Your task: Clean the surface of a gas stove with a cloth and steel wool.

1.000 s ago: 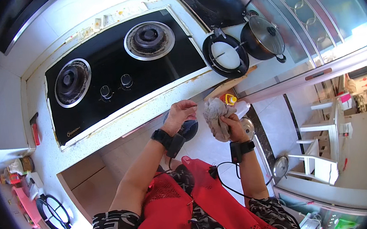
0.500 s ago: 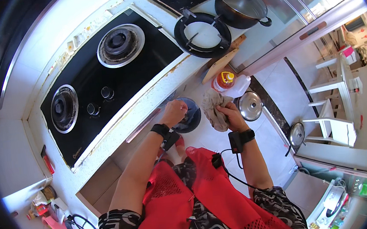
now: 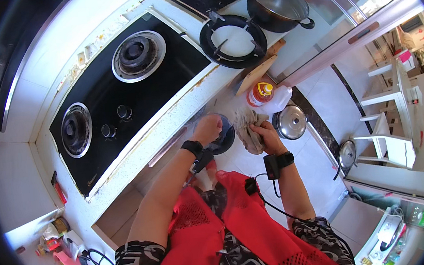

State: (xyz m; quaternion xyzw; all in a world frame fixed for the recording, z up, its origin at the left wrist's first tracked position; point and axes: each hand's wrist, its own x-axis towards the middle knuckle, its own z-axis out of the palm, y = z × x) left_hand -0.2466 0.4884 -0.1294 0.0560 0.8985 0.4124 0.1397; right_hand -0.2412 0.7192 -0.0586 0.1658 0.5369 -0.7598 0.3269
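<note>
A crumpled grey-beige cloth [image 3: 246,129] is held bunched in the right hand [image 3: 269,136], fingers closed around its lower part, just beside a dark round bowl-like vessel [image 3: 223,135] that is seen low in front of the counter edge. The left hand [image 3: 206,129] is laid on the rim of that dark vessel, fingers curled over it; whether it is gripped or only touched cannot be told. Cloth and vessel are touching or nearly so; the exact contact is hidden by the hands. A black band is worn on each wrist, and a cable is run from the right one down to the red mesh vest [image 3: 216,234]. Just beyond the cloth, a plastic oil bottle [image 3: 262,93] with a yellow cap and red label is seen, with a wooden board [image 3: 257,72] next to it. To the right of the cloth, a shiny steel lid [image 3: 290,122] is seen on the floor, and a 2nd one [image 3: 347,154] further right near a white step stool [image 3: 391,135]. Above, a white counter [image 3: 137,155] is fitted with a black glass hob [image 3: 116,95] with 2 burners and 2 knobs. A loose black pan support [image 3: 234,41] and a lidded black pot [image 3: 277,4] are set at the counter's far right.
</note>
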